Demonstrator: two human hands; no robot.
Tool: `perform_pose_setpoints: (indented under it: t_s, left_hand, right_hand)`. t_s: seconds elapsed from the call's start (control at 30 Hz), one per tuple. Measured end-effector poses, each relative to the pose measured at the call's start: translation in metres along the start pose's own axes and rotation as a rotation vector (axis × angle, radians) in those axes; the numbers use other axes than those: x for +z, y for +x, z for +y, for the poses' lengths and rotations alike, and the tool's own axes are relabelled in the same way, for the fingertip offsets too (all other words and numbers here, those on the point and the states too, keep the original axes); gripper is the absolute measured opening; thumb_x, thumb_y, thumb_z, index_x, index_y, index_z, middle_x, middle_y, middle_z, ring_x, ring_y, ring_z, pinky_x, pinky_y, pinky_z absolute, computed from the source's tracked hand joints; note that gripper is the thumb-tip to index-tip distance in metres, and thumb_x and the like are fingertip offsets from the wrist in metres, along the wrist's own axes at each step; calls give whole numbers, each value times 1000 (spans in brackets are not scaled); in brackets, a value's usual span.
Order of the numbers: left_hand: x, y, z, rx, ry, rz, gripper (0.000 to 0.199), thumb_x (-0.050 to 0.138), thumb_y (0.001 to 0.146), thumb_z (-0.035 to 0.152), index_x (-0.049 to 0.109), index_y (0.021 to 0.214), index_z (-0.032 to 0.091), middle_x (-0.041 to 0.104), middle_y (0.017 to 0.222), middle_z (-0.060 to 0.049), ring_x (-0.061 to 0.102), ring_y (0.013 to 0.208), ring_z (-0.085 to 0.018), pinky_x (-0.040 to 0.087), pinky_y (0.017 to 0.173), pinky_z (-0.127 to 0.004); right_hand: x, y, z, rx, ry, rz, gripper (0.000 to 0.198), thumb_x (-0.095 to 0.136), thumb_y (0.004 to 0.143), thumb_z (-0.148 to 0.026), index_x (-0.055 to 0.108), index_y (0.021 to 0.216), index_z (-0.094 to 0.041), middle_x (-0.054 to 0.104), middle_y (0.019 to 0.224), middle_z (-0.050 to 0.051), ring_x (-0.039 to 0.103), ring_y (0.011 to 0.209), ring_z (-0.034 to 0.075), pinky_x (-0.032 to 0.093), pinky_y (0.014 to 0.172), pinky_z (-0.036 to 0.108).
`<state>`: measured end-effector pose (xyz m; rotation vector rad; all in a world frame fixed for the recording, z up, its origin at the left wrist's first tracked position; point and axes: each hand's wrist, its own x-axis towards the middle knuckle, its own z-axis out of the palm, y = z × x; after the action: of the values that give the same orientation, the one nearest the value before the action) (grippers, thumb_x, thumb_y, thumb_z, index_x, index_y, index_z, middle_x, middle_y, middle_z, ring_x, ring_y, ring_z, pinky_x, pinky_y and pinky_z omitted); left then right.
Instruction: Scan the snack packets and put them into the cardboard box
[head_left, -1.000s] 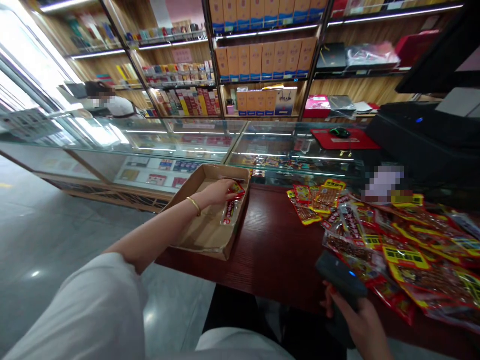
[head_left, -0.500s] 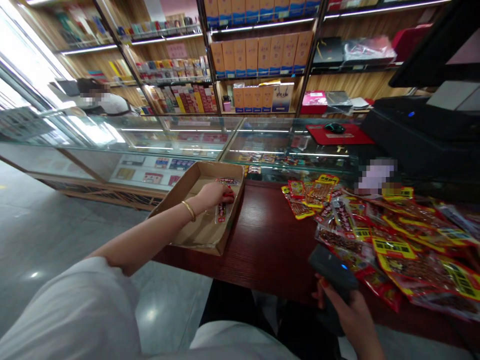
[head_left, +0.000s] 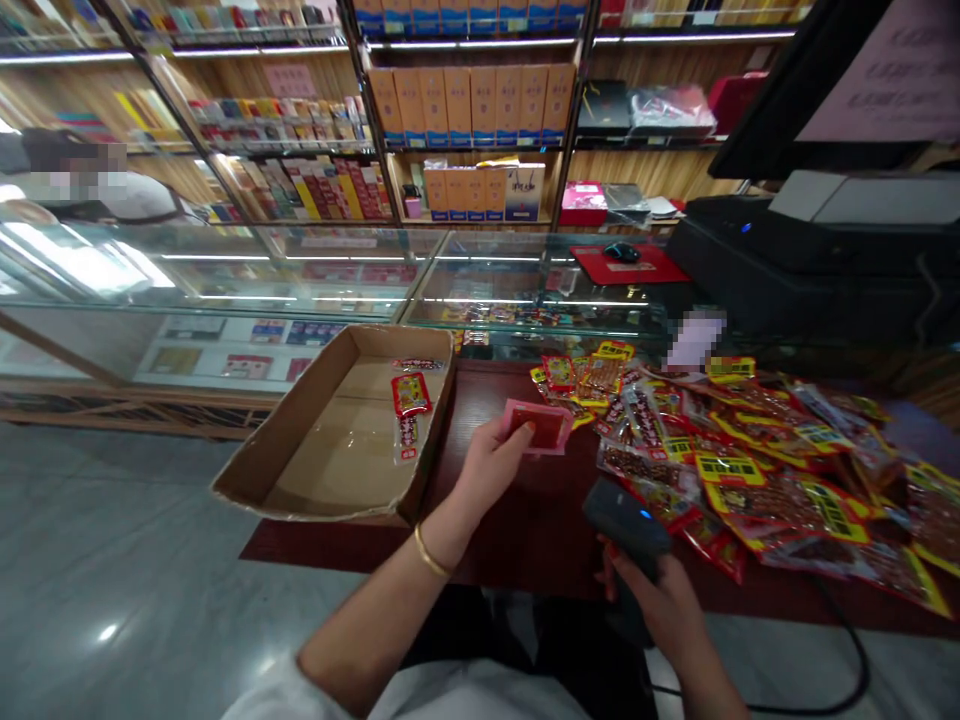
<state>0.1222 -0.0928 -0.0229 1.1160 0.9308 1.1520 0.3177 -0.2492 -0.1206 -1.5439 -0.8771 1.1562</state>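
Note:
My left hand (head_left: 491,462) pinches a small pinkish-red snack packet (head_left: 543,428) above the dark red wooden table (head_left: 487,510), between the box and the pile. My right hand (head_left: 654,590) is wrapped round the grip of a black barcode scanner (head_left: 628,520) with a blue light lit on its top. To the left stands a shallow cardboard box (head_left: 315,485). A red and yellow snack packet (head_left: 410,394) lies in it, with slim clear-wrapped packets (head_left: 406,438) beneath and behind it. A heap of red and yellow snack packets (head_left: 765,480) covers the table's right side.
Beyond the table runs a glass display counter (head_left: 427,275), with a computer mouse (head_left: 622,252) on a red mat (head_left: 652,268). A black machine (head_left: 757,270) and a monitor (head_left: 817,80) stand at right. A cable (head_left: 862,650) hangs lower right. Another person (head_left: 135,195) is at far left.
My left hand has left the box and moved right, now holding a pinkish-red packet. A red and yellow packet now shows in the box. My right hand still holds the scanner. The view has turned right.

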Motion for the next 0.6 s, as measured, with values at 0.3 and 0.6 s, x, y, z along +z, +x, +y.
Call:
perform_pose_setpoints:
  t_s: [0.3,0.6]
  left_hand:
    - [-10,27,-59,-275,-148,-80,17,67,75,19,63,91,18,76,99,-8,73,84,-23,62,66,-36]
    - [-9,25,-65,-205,-16,-191,31,61,78,10,76,103,20,77,113,-9,69,111,-27,58,91,-41]
  right_hand:
    - [5,0,5,-12,15,5,49,72,77,-61,71,85,-12,65,57,3,61,50,18,55,58,33]
    - [11,-7,-6,-9,-69,90,50,74,73,-63,70,79,-14,67,59,6,62,52,19,50,54,30]
